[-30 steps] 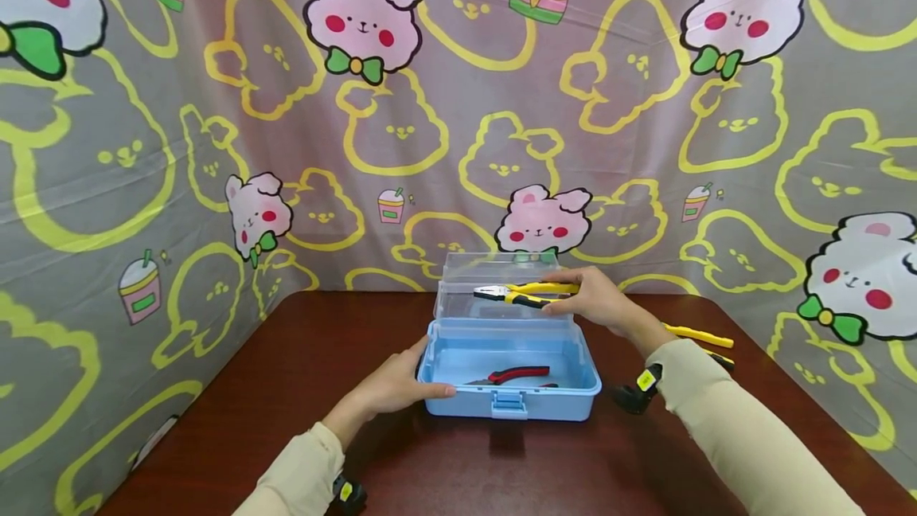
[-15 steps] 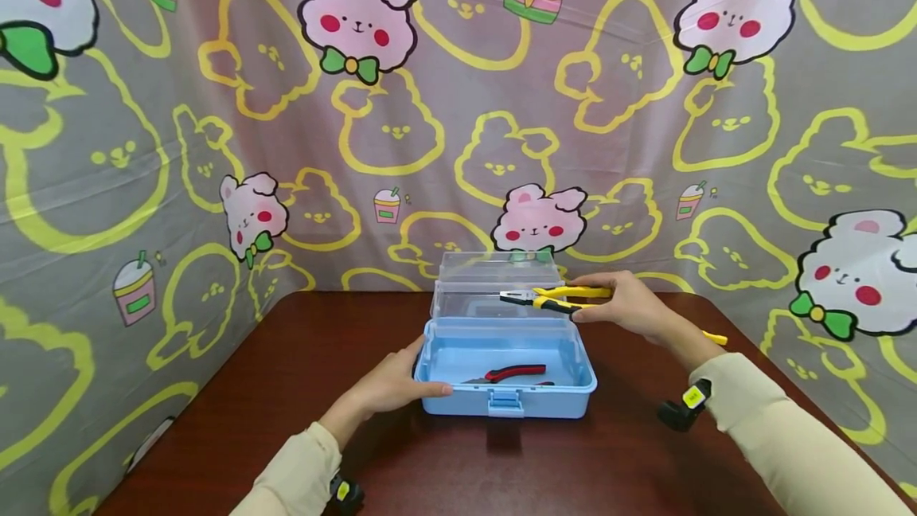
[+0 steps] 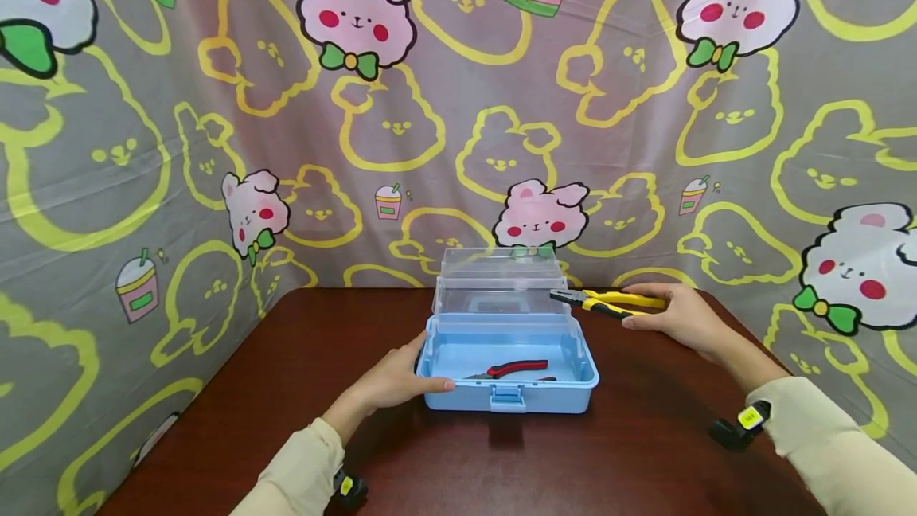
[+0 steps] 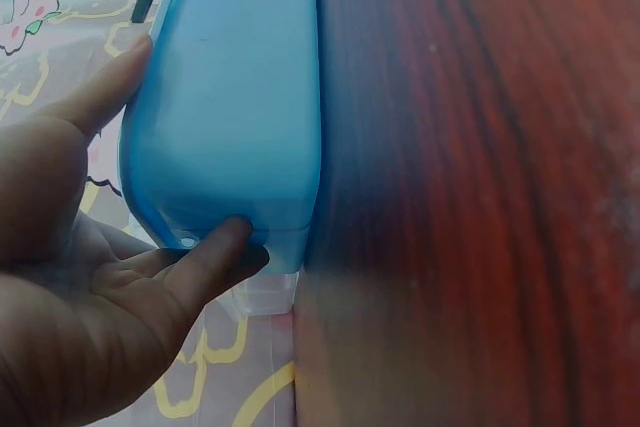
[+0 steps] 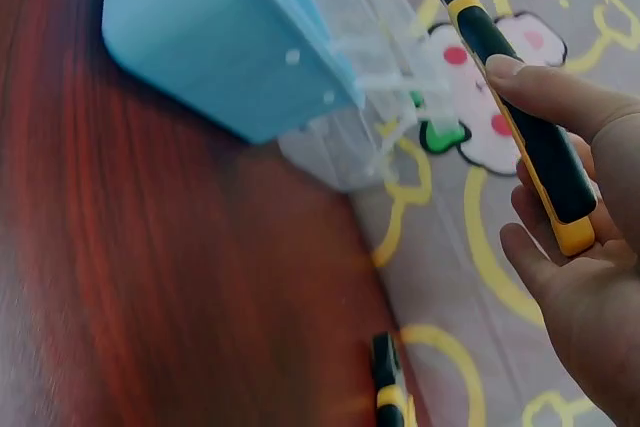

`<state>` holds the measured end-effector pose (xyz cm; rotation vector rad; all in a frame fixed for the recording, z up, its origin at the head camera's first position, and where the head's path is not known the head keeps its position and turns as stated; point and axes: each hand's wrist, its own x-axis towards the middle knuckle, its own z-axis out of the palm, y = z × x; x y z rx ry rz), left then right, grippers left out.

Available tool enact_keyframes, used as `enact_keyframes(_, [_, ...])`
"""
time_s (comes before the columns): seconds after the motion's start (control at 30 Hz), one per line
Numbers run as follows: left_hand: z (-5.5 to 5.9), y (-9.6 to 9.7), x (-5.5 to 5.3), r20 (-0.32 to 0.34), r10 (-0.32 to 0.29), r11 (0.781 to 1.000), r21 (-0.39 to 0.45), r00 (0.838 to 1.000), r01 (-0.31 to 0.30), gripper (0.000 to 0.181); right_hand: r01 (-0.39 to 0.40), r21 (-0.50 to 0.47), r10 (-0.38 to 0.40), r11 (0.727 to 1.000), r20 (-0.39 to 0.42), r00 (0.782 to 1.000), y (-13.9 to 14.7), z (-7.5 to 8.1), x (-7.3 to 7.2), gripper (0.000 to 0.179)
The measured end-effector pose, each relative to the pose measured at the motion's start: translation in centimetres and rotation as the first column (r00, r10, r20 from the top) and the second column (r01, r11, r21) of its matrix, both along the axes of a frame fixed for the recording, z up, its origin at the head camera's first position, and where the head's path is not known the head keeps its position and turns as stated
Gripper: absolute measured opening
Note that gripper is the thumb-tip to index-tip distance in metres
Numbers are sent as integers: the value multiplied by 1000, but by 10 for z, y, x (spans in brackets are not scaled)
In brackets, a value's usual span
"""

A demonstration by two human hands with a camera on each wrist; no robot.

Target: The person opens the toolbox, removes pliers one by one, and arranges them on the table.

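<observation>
1. Reddish-brown tabletop (image 3: 286, 412) fills the lower part of the head view; its back edge runs just behind the toolbox, against a printed fabric curtain (image 3: 609, 205), and its side edges slant outward towards the bottom corners.
2. The light-blue toolbox (image 3: 466, 401) sits at the frame's lower centre, its clear lid (image 3: 494, 295) tipped back and its front latch (image 3: 508, 398) facing the bottom of the frame. Open wood lies in front of it, and more to its right, below the raised forearm.
3. The right hand (image 3: 688, 318), right of centre, is closed round the handles of yellow-and-black pliers (image 3: 589, 301), which hang above the tabletop with the nose pointing left. In the head view the nose overlaps the lid's right edge; the right wrist view shows a gap between them.
4. The left hand (image 3: 387, 377) grips the toolbox's left end, thumb along the front rim, fingers bent round the side.
5. Red-handled pliers (image 3: 521, 367) lie inside the toolbox, right of the left thumb, apart from both hands.
6. Another yellow-and-black tool (image 5: 386, 377), cut off by the right wrist view's bottom, lies near the tabletop's edge.
</observation>
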<state>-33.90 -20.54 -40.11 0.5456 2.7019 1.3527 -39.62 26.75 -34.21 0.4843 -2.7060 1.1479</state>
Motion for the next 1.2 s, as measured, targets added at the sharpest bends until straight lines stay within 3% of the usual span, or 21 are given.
enact_keyframes(0.53, [2, 1, 1, 7, -3, 1000, 0, 1000, 3, 110, 78, -59, -75, 995, 52, 996, 59, -46, 13, 72])
enact_keyframes(0.9, [0, 5, 0, -2, -27, 1000, -7, 1000, 27, 111, 171, 13, -171, 985, 116, 978, 92, -78, 17, 84])
enact_keyframes(1.2, [0, 0, 1, 0, -10, 1000, 0, 1000, 10, 112, 194, 40, -198, 980, 171, 965, 100, -89, 8, 88])
